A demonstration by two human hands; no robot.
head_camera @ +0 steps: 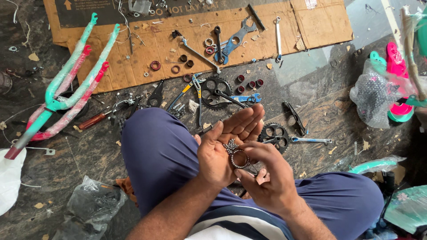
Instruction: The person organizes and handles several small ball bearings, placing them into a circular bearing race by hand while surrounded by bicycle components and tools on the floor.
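Note:
My left hand [224,144] is held palm up over my lap, cupping a small cluster of steel bearing balls [230,145]. A round metal bearing ring [239,159] rests at the edge of that palm. My right hand [267,175] comes in from below and pinches the ring with thumb and fingertips. Both hands sit above my knees in blue trousers [160,151].
A flattened cardboard sheet [311,22] on the dark stone floor carries spanners [278,38], rings and small parts. Two black chainwheels with cranks [215,92] lie near my knees. Teal and pink bicycle forks [66,89] lie left; plastic bags [376,95] right.

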